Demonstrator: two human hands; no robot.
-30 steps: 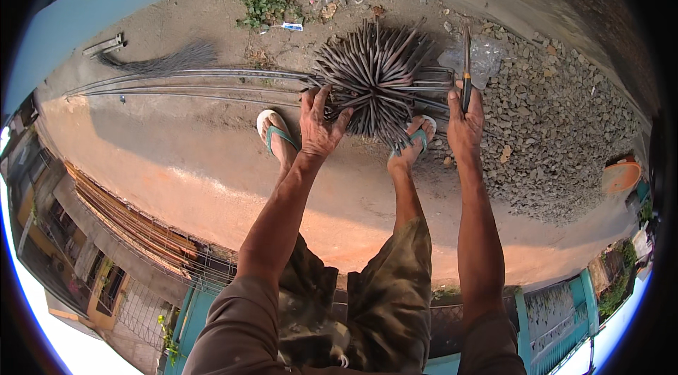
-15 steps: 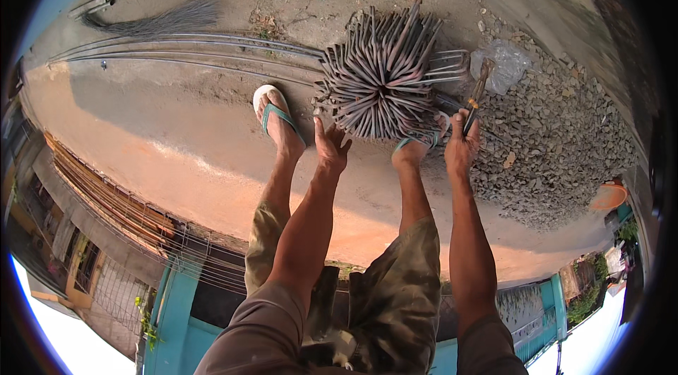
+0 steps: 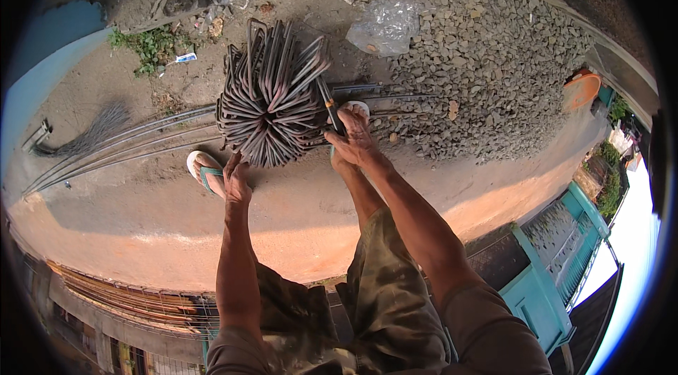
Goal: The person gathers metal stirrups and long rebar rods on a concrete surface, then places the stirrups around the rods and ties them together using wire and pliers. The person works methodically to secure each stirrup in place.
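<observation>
A big round bundle of bent steel bars [image 3: 270, 103], looped like rebar stirrups and fanned out from its middle, stands on the ground in front of me. At its near left edge my left hand [image 3: 237, 179] presses its closed fingers against the bar ends; the fingertips are partly hidden. On the other side my right hand [image 3: 355, 136] is closed around what look like pincers [image 3: 330, 102], with dark handles and orange bands. Their far end leans at the bundle's right side; the jaws are hard to make out among the bars.
Long straight bars [image 3: 134, 131] run beneath or behind the bundle. Grey gravel [image 3: 487, 71] spreads at the right, with a clear plastic bag [image 3: 388, 25] at its edge. A fan of thin wire [image 3: 92, 131] lies far left. My sandalled feet flank the bundle; an orange basin [image 3: 583, 89] sits far right.
The view has swung right. My left hand has closed from spread fingers onto the bundle's edge. My right hand has brought the pincers from over the gravel to the bundle's side.
</observation>
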